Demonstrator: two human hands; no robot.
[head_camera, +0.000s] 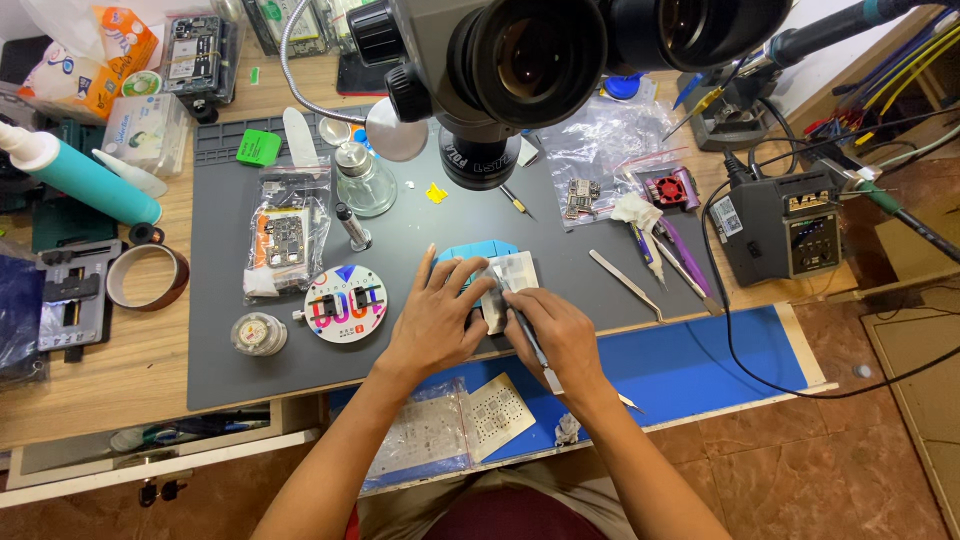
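Stencil (512, 275) lies on the blue holder (476, 252), directly under both hands. My left hand (437, 318) presses it, fingers spread; right hand (553, 335) pinches a tool (527, 335) angled toward it.

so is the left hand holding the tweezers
No, the left hand presses flat on the blue holder; the tweezers lie apart on the mat.

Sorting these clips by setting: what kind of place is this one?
Most likely a small electronics repair bench: a stereo microscope over a grey work mat, a soldering station, bagged circuit boards and tweezers.
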